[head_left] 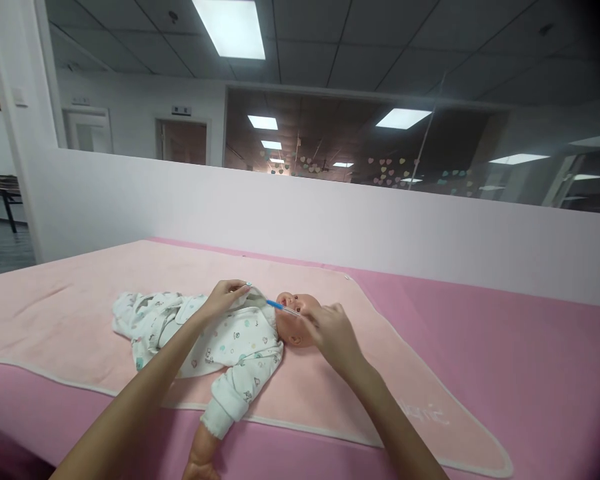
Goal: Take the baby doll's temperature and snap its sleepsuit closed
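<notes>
A baby doll [293,327] in a white printed outfit [235,340] lies on its back, its head toward the right. My left hand [225,297] is at the outfit's front near the neck, its fingers closed on the edge of the cloth, which is lifted a little. In my right hand [330,333] is a slim thermometer [283,307] with a blue end and a clear shaft, gripped by the clear end. It slants across in front of the doll's face, the blue end pointing to the collar. One doll arm [203,447] stretches toward me.
A peach blanket [80,287] with a white edge is spread under the doll on a pink padded surface [530,347]. Behind stands a low white wall [330,220] with a window above it. A dark table [3,193] is at the far left.
</notes>
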A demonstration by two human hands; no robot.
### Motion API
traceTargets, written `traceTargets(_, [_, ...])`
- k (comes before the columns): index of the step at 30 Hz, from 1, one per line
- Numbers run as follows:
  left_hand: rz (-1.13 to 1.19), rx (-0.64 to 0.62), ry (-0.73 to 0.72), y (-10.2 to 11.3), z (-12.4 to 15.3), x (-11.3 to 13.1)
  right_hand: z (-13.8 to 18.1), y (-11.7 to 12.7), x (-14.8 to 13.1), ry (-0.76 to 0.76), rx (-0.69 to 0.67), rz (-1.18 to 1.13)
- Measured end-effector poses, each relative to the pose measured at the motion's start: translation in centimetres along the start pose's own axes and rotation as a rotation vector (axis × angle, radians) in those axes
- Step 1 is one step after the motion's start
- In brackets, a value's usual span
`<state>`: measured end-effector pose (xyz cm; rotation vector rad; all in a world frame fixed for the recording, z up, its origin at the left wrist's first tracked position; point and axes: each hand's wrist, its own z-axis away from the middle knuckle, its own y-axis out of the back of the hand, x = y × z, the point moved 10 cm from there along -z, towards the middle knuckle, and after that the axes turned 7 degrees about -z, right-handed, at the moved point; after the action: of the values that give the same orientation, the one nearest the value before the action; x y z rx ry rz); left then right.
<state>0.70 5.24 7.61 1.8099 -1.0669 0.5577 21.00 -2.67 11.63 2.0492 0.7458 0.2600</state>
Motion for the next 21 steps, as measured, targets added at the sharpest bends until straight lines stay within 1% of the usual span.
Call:
traceTargets(2, [0.045,0.001,0.008,0.0,-0.3,0.3,-3.0,-1.9,-2.2,0.094,-0.043,0.11])
traceTargets(4, [0.035,-0.027,-0.013,-0.2,-0.6,1.1,-5.5,-4.2,-4.0,0.167,-0.107,0.193])
traceTargets(6, [-0.003,-0.092,-0.057,-0.7,-0.8,1.9,-7.6,-6.1,-4.9,0.187,-0.162,0.225])
traceTargets(8, [-0.066,-0.157,-0.072,-1.0,-1.1,1.8,-9.2,-7.5,-5.1,0.173,-0.195,0.23])
traceTargets(9, [-0.116,-0.162,-0.06,-0.9,-1.4,1.2,-9.8,-7.9,-5.0,0.163,-0.204,0.231])
traceTargets(10, [-0.182,-0.138,-0.035,-0.5,-1.9,0.2,-10.3,-8.4,-4.9,0.158,-0.212,0.233])
traceTargets(12, [-0.362,-0.034,0.022,0.7,-3.0,-2.1,-11.0,-9.0,-4.5,0.155,-0.221,0.241])
traceTargets(13, [-0.467,-0.003,0.035,0.9,-3.5,-3.2,-11.2,-9.2,-4.3,0.152,-0.228,0.249])
traceTargets(14, [-0.577,-0.015,0.034,0.6,-4.0,-4.2,-11.3,-9.4,-4.0,0.149,-0.235,0.257])
traceTargets(16, [-0.745,-0.143,0.015,-1.1,-4.9,-6.0,-11.4,-9.8,-3.8,0.14,-0.251,0.275])
traceTargets(18, [-0.835,-0.248,0.011,-2.7,-5.4,-6.9,-11.6,-10.3,-3.8,0.131,-0.268,0.289])
traceTargets(19, [-0.863,-0.259,0.012,-3.0,-5.6,-6.9,-11.7,-10.6,-3.9,0.128,-0.276,0.292])
traceTargets(20, [-0.893,-0.234,0.006,-3.0,-5.8,-6.6,-11.9,-11.0,-4.2,0.125,-0.282,0.294])
traceTargets(21, [-0.926,-0.183,-0.012,-2.8,-5.9,-5.8,-12.1,-11.4,-4.4,0.122,-0.289,0.295])
